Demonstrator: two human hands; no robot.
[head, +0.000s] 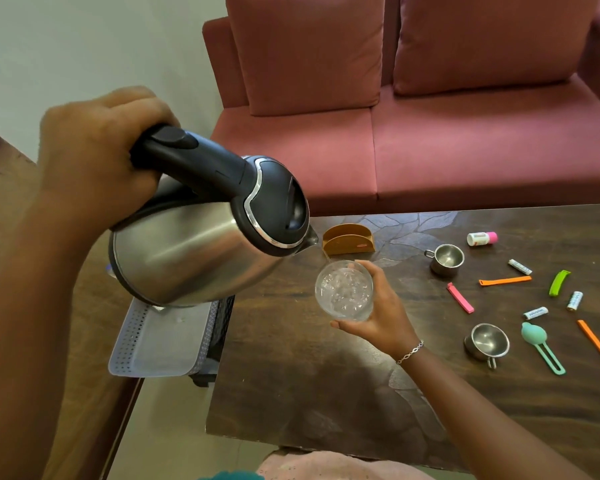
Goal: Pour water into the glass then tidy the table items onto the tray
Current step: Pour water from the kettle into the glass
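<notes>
Two hands are busy at the dark wooden table [326, 393]: the left hand [97, 161] grips the black handle of a tilted stainless-steel kettle [194, 251], spout just above the clear round glass [343, 289], which the right hand [378, 320] cups; the white perforated plastic tray [160, 341] lies left of the table, under the kettle

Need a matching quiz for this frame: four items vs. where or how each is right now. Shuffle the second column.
Items
1. kettle
2. glass
3. tray
4. napkin holder

States
a. held in the right hand
b. off the table, to its left
c. tilted, gripped by the left hand
d. standing on the table beyond the glass

Pairs: 1-c, 2-a, 3-b, 4-d
</notes>
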